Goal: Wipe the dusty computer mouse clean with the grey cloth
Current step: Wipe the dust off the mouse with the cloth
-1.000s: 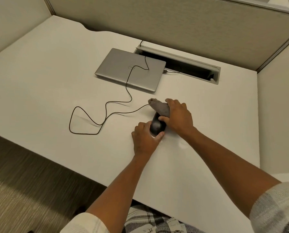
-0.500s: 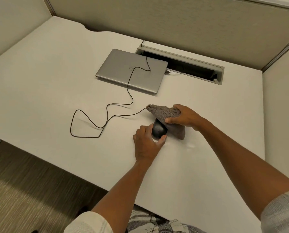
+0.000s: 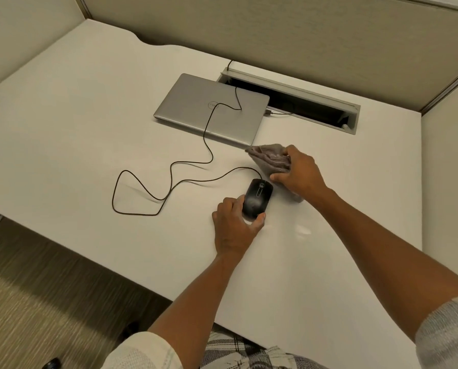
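While the black mouse point(image 3: 257, 198) sits near the desk's point(image 3: 76, 123) front edge, the left hand point(image 3: 234, 225) pinches its rear sides; the right hand point(image 3: 301, 173) clutches the bunched grey cloth point(image 3: 269, 158) just beside it, off the mouse.

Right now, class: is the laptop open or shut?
Shut: the laptop lies flat on the desk, lid down, logo up.

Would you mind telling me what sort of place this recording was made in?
Most likely an office cubicle: beige fabric partition walls enclose a white desk with a built-in cable slot, and a closed silver laptop lies on it.
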A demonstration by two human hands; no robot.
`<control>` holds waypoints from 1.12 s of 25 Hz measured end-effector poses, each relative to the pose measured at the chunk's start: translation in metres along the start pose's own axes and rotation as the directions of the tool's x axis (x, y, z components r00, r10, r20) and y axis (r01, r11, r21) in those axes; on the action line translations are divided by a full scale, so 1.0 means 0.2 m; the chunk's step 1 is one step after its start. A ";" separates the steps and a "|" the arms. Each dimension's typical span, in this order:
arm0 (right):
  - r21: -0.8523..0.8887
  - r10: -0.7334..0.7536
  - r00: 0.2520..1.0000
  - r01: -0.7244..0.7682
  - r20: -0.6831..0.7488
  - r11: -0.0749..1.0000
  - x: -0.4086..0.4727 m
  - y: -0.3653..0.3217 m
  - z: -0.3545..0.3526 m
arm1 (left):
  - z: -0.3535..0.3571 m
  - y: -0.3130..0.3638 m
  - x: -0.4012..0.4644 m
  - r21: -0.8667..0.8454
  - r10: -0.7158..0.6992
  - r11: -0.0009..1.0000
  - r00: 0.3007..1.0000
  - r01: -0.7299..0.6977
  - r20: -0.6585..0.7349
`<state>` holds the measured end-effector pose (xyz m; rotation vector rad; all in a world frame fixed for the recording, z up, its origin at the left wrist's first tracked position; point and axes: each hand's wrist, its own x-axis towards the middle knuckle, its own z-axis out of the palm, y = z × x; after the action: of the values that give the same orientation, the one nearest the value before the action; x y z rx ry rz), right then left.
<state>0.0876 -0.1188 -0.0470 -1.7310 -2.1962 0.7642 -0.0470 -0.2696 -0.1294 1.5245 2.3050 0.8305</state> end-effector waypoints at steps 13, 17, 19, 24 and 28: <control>-0.148 -0.146 0.966 0.180 0.215 0.972 -0.20 -0.11 0.07 | -0.02 0.00 0.00 -0.041 -0.003 0.999 0.999 0.004 0.035; -0.133 -0.214 0.960 0.239 0.183 0.962 -0.36 -0.16 0.12 | -0.03 0.02 0.01 -0.036 -0.052 0.998 0.998 0.053 0.047; -0.181 -0.242 0.946 0.282 0.215 0.942 -0.39 -0.16 0.12 | -0.04 0.04 0.01 -0.055 -0.070 0.996 0.997 0.072 0.044; -0.268 -0.325 0.896 0.408 0.303 0.873 -0.43 -0.11 0.06 | -0.05 0.03 0.01 -0.115 -0.087 0.989 0.994 0.094 0.065; -0.327 -0.338 0.842 0.488 0.421 0.809 -0.43 -0.05 -0.04 | -0.05 0.02 0.01 -0.125 -0.068 0.989 0.996 0.074 0.057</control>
<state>0.1057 -0.2011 -0.0240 -1.2276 -3.0361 0.5289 -0.0487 -0.2702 -0.1188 1.3859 2.2101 0.8893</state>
